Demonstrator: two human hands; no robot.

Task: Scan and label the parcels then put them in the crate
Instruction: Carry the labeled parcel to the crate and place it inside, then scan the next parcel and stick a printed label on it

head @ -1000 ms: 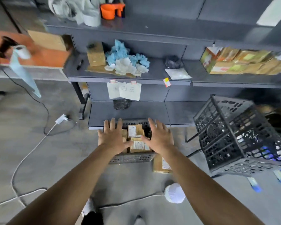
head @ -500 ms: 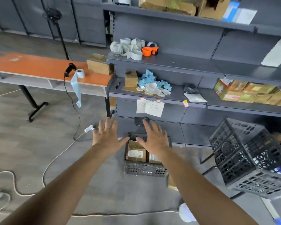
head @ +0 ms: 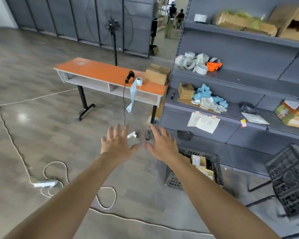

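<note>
Left hand point(head: 117, 144) and right hand point(head: 162, 145): both empty, fingers spread, held out over the floor.

Small brown cardboard parcels with white labels point(head: 198, 161) sit in the dark slotted plastic crate point(head: 173, 182) on the floor, partly under the right forearm, below the right hand and apart from both hands. They look light, stiff and grippy. I'd take one by opposite edges, clear of the label. Black handheld scanner point(head: 129, 75) is on the orange table, well ahead.

Standing fan point(head: 112, 25) behind orange table point(head: 97, 69); tape rolls point(head: 193, 62) on shelf point(head: 240, 79); power strip point(head: 45, 184) on floor point(head: 33, 135)
</note>
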